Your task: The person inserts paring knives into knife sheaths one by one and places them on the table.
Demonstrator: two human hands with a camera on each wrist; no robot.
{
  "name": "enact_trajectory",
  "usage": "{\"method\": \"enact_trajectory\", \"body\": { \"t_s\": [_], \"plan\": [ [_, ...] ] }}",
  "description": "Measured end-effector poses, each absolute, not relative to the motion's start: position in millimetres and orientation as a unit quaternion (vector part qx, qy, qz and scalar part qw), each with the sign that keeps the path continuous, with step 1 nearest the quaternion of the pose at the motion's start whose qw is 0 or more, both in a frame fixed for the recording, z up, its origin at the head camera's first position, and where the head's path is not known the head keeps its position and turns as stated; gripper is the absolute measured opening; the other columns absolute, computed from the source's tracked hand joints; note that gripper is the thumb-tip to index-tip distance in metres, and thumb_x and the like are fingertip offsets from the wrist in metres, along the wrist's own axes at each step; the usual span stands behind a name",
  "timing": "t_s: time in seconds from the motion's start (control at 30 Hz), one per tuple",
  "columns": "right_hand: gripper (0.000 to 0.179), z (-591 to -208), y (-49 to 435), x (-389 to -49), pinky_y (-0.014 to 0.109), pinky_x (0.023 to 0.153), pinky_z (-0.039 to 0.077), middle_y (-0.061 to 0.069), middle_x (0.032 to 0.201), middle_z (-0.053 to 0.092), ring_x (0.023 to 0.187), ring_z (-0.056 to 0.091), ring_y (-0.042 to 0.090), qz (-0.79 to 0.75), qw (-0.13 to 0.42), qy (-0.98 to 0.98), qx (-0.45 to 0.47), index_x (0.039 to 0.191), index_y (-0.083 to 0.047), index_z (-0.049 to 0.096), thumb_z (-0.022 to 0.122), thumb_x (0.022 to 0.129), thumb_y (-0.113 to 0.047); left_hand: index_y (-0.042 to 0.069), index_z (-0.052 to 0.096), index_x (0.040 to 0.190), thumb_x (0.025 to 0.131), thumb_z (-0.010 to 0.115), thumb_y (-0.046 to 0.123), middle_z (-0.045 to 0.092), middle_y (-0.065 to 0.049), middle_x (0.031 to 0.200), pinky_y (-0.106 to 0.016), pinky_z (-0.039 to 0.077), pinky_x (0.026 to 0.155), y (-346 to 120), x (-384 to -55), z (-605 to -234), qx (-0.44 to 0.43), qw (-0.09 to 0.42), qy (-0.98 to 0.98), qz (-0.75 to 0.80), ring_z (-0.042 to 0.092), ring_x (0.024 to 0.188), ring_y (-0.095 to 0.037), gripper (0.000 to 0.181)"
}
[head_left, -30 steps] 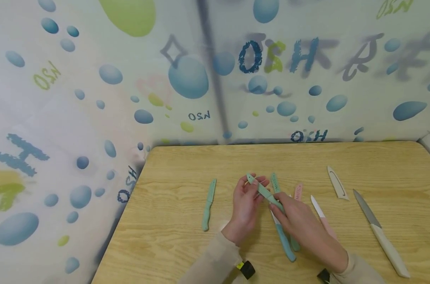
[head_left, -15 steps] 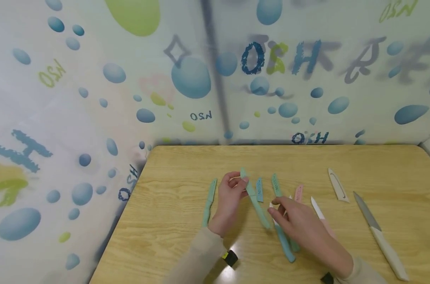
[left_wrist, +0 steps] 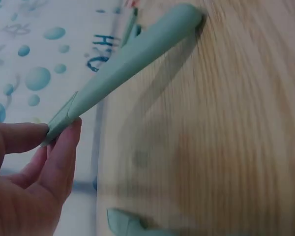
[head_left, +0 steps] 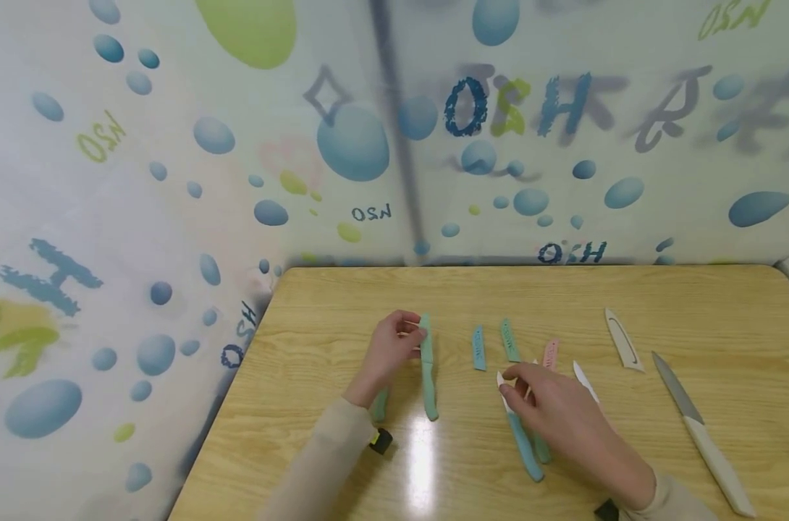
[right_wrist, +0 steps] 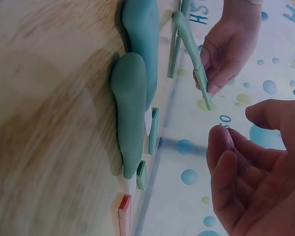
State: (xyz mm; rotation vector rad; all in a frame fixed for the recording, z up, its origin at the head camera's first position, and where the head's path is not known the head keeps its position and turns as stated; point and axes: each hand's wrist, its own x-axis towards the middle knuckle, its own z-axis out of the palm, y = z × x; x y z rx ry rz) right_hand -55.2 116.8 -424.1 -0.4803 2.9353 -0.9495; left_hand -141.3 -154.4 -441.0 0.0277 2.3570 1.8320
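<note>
Since the right hand (head_left: 564,405) has been taken off it, the green knife (head_left: 429,391) is now held by the left hand (head_left: 386,351) alone, pinched between thumb and fingers at the sheathed end, with the handle sloping toward the table (head_left: 342,304). Over the last second it's been carried from around the middle to the left side, so it's now held just beside another green knife (head_left: 380,407), mostly hidden by the left hand and arm. Whether the handle's end is touching the wood can't really be told. The right hand has been kept back by the blue knife (head_left: 523,445), fingers loosely bent, with nothing gripped as far as can be seen from the right wrist. As for what that means, the blade seems to be covered, so this one can probably be counted as sheathed, just not set down yet. More is left bare, though: the blue knife, the green-handled knife (head_left: 542,450) tucked next to it and another white blade (head_left: 585,378) are all uncovered, with the blue sheath (head_left: 478,349), green sheath (head_left: 509,341) and pink sheath (head_left: 551,353) laid out farther back.
</note>
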Motion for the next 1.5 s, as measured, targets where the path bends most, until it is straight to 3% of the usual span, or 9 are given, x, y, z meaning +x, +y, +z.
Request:
{"method": "enact_trajectory", "body": {
  "t_s": [0.3,0.5,0.7,0.97,1.07,1.17,1.3,1.4,1.5],
  "plan": [
    [0.02,-423,119,-54,0.023,0.053,0.043,-0.016,0.077,0.059,0.062,0.049,-0.001,-0.283,0.009,0.948,-0.147,0.11,-0.015,0.075,0.07,0.099,-0.032,-0.001,0.07,0.117,0.099,0.069,0.008,0.072,-0.01,0.093,-0.029,0.059,0.062,-163,-156,-438,0.064,0.092,0.893,0.435,0.068,0.072,-0.016,0.02],
    [0.02,-423,120,-54,0.023,0.052,0.043,-0.016,0.077,0.059,0.061,0.048,-0.001,-0.282,0.008,0.948,-0.149,0.11,-0.015,0.075,0.071,0.099,-0.032,-0.004,0.068,0.12,0.098,0.07,0.004,0.074,-0.016,0.099,-0.03,0.062,0.065,-164,-159,-440,0.069,0.097,0.906,0.407,0.073,0.076,-0.023,0.023],
    [0.019,-424,120,-55,0.022,0.052,0.042,-0.017,0.077,0.058,0.061,0.048,-0.002,-0.285,0.001,0.946,-0.153,0.109,-0.016,0.075,0.072,0.098,-0.032,-0.004,0.067,0.119,0.096,0.071,0.004,0.075,-0.015,0.095,-0.029,0.06,0.064,-166,-160,-444,0.088,0.079,0.926,0.358,0.071,0.073,-0.02,0.024],
    [0.017,-426,123,-55,0.022,0.049,0.041,-0.016,0.076,0.059,0.059,0.046,-0.002,-0.278,-0.007,0.948,-0.152,0.106,-0.014,0.075,0.072,0.098,-0.029,-0.006,0.066,0.119,0.099,0.069,0.005,0.074,-0.019,0.104,-0.038,0.062,0.075,-164,-158,-445,0.104,0.074,0.946,0.299,0.072,0.093,-0.029,0.024],
    [0.018,-426,125,-56,0.022,0.049,0.042,-0.014,0.077,0.061,0.06,0.048,-0.001,-0.275,-0.009,0.949,-0.15,0.107,-0.012,0.075,0.071,0.098,-0.027,-0.005,0.066,0.119,0.099,0.068,0.007,0.072,-0.016,0.102,-0.038,0.06,0.077,-162,-157,-444,0.109,0.065,0.954,0.271,0.07,0.093,-0.027,0.023],
    [0.019,-427,127,-56,0.026,0.055,0.049,-0.011,0.083,0.065,0.068,0.057,0.004,-0.272,-0.017,0.95,-0.15,0.109,-0.01,0.075,0.072,0.097,-0.026,0.0,0.069,0.117,0.1,0.067,0.013,0.069,-0.01,0.099,-0.036,0.058,0.072,-158,-156,-441,0.116,0.028,0.965,0.232,0.066,0.088,-0.024,0.022],
    [0.025,-430,132,-55,0.044,0.074,0.058,-0.001,0.102,0.072,0.091,0.069,0.02,-0.266,-0.04,0.95,-0.16,0.115,-0.008,0.074,0.074,0.096,-0.025,0.006,0.072,0.116,0.102,0.065,0.02,0.068,-0.007,0.1,-0.034,0.056,0.068,-143,-153,-431,0.138,-0.017,0.963,0.233,0.065,0.084,-0.021,0.021],
    [0.029,-432,134,-55,0.054,0.083,0.057,0.005,0.114,0.072,0.103,0.068,0.03,-0.263,-0.053,0.948,-0.172,0.118,-0.007,0.072,0.076,0.095,-0.025,0.007,0.072,0.116,0.103,0.064,0.022,0.07,-0.006,0.102,-0.032,0.057,0.069,-126,-153,-425,0.158,-0.002,0.952,0.261,0.067,0.087,-0.019,0.022],
    [0.031,-434,136,-56,0.053,0.082,0.057,0.007,0.113,0.071,0.101,0.067,0.029,-0.26,-0.069,0.946,-0.179,0.117,-0.006,0.071,0.078,0.093,-0.024,0.007,0.07,0.12,0.104,0.063,0.025,0.071,-0.005,0.104,-0.029,0.056,0.068,-107,-156,-424,0.166,0.046,0.949,0.265,0.067,0.087,-0.017,0.025]
  ]
}}
